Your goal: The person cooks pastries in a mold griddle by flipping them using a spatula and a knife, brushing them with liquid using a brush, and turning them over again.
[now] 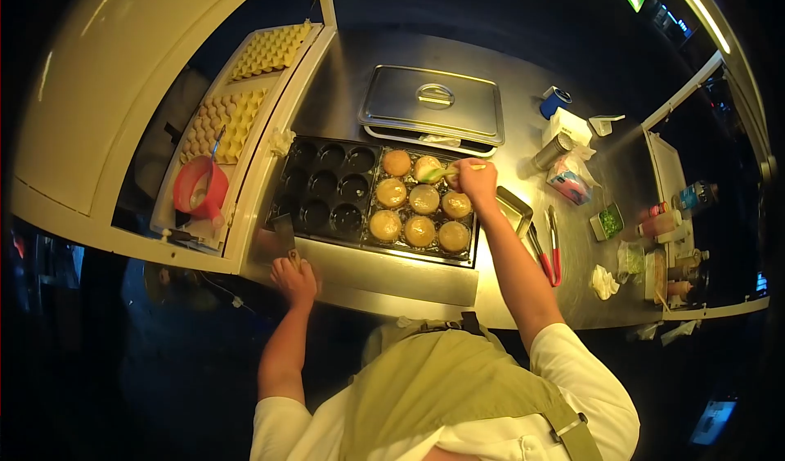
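My left hand (296,281) is closed around the handle of a flat metal scraper (284,233), its blade upright at the front left corner of the black mold pan (368,143). Round golden cakes (419,231) fill the right half of this pan, several in rows. Its left half shows bare dark wells (322,185). Reaching over the back right of the pan, my right hand (476,179) grips a light green brush (436,173). The brush head rests on or just over a cake in the back row; I cannot tell whether it touches.
Behind the pan lies a lidded steel tray (433,105). Red-handled tongs (553,248) and a small metal tray (513,212) sit at the right, near a tissue pack (570,178). Egg trays (222,125) and a pink pitcher (200,187) stand on the left shelf.
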